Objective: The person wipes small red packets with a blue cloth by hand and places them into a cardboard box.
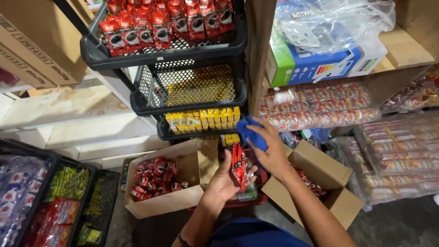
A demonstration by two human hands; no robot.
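My left hand (225, 179) grips a strip of red snack sachets (238, 165), held upright over a red basket (256, 199). My right hand (270, 147) clutches a blue cloth (250, 132) and presses it against the top of the sachets. Both hands hover in front of the lowest tier of a black plastic rack (187, 105). To the left of my hands stands an open cardboard box (164, 201) with several red sachets (153, 177) inside. To the right is another open cardboard box (329, 187) holding a few red packets.
The rack's top tier holds red sachets (160, 25), the bottom tier yellow packets (203, 120). Wooden shelves at right carry a blue-green carton (315, 64) under clear plastic and bagged red snacks (320, 105). Black crates of packets (45, 201) sit at left.
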